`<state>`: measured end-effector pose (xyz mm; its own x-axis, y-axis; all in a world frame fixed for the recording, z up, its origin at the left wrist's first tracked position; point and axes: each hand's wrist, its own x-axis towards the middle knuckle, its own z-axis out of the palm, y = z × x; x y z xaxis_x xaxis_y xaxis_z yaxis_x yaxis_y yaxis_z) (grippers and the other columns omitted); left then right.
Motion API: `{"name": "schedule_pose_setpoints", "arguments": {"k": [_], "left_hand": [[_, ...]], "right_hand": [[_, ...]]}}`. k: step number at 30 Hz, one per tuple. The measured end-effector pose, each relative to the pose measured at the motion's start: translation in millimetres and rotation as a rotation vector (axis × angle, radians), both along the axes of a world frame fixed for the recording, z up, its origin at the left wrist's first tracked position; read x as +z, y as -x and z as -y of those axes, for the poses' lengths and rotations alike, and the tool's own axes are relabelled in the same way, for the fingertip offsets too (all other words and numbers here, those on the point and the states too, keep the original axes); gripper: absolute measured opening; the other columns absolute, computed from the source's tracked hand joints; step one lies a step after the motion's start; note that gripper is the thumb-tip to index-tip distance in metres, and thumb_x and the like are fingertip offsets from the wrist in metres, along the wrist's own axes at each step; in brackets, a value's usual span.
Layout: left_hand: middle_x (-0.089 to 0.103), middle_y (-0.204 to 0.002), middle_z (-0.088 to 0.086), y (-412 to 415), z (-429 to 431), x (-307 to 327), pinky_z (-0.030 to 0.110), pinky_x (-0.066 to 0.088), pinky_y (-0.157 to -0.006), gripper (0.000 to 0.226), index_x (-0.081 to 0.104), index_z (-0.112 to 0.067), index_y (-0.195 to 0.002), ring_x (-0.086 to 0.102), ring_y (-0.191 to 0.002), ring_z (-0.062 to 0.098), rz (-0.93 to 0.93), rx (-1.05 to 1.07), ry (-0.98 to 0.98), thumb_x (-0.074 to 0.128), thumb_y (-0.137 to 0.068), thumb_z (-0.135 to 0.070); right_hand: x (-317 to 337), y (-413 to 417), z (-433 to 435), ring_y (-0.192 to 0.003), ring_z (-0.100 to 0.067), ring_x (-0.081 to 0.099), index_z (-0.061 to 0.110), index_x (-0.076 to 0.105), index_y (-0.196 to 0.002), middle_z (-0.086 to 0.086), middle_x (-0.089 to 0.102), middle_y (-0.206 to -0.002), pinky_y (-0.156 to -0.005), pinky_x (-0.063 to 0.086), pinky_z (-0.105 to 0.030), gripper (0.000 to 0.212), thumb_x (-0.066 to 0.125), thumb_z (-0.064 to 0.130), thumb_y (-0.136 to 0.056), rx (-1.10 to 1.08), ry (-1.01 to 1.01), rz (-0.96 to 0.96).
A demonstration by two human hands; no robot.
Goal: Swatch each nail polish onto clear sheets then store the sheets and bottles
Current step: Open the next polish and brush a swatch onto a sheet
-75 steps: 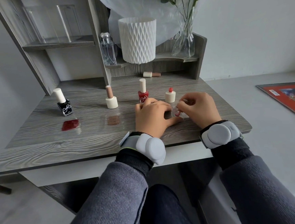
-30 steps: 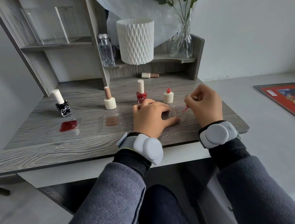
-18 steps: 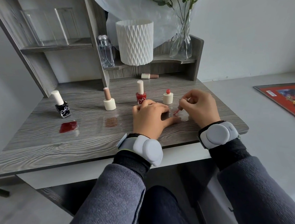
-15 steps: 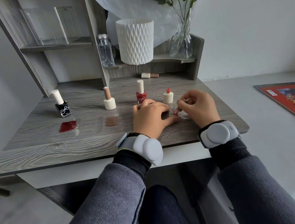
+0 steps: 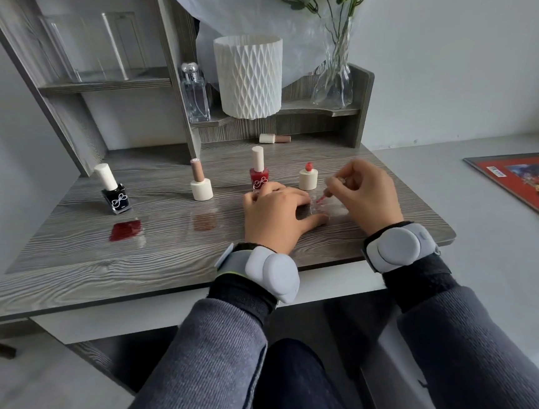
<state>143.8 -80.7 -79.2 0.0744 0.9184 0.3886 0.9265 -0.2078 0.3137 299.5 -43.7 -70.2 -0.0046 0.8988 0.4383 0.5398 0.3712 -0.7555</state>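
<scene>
At the centre of the frame, the right hand (image 5: 366, 196) pinches a thin brush (image 5: 326, 193) between its thumb and curled fingers. The brush's red tip is at a clear sheet (image 5: 334, 210) that lies flat on the grey wood-grain desk (image 5: 72, 273). A faint red smear shows on the sheet beside the tip.

The left hand (image 5: 274, 215) holds nothing. It lies palm down just left of the brush, with its thumb stretched onto the near edge of the sheet.

Just above the hands stands 1 open bottle (image 5: 308, 178), cream with a red neck. To its left a red bottle (image 5: 259, 172) is capped, its base partly hidden behind the left hand's knuckles. Further left stand a cream bottle (image 5: 201, 185) with a tan cap and a black bottle (image 5: 114, 194) with a white cap.

Below the black bottle lies a dark red swatch (image 5: 125, 230), and below the cream bottle a brown swatch (image 5: 205, 220).

1 more small bottle (image 5: 274, 138) lies on its side at the back of the desk, under the low shelf. That shelf carries a glass flask (image 5: 196, 95), a white ribbed pot (image 5: 250, 75) and a glass vase (image 5: 332, 79) of green stems. At the upper left, a clear holder (image 5: 94, 46) sits on a higher shelf. A red magazine (image 5: 527, 181) lies at the right edge of the frame.
</scene>
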Motion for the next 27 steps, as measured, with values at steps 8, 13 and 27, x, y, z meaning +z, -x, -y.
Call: {"name": "schedule_pose_setpoints", "arguments": {"k": [8, 13, 27], "left_hand": [[0.06, -0.121, -0.022, 0.2, 1.1, 0.2, 0.036, 0.019, -0.091, 0.052, 0.066, -0.033, -0.115, 0.036, -0.123, 0.008, 0.002, 0.0, -0.01, 0.055, -0.078, -0.068], [0.061, -0.119, -0.022, 0.5, 0.5, -0.2, 0.036, 0.019, -0.089, 0.052, 0.066, -0.033, -0.113, 0.037, -0.122, 0.008, 0.016, -0.001, -0.005, 0.055, -0.077, -0.068], [0.062, -0.119, -0.021, 0.3, 0.4, -0.5, 0.036, 0.02, -0.09, 0.052, 0.066, -0.033, -0.114, 0.038, -0.122, 0.008, 0.003, 0.002, -0.011, 0.055, -0.077, -0.068]], "right_hand": [[0.2, -0.7, 1.1, -0.053, -0.008, 0.044, 0.009, 0.058, -0.076, 0.006, 0.05, -0.057, -0.053, 0.035, -0.025, 0.01, 0.066, 0.014, -0.079, -0.131, -0.033, 0.087], [2.7, -0.9, 1.6, -0.051, -0.008, 0.043, 0.012, 0.058, -0.077, 0.0, 0.057, -0.059, -0.053, 0.036, -0.024, 0.013, 0.065, 0.02, -0.085, -0.138, -0.101, -0.05], [-2.3, -0.4, -2.2, -0.058, -0.014, 0.047, 0.014, 0.058, -0.079, 0.011, 0.048, -0.058, -0.063, 0.041, -0.033, 0.013, 0.068, 0.022, -0.083, -0.135, -0.052, 0.147]]}}
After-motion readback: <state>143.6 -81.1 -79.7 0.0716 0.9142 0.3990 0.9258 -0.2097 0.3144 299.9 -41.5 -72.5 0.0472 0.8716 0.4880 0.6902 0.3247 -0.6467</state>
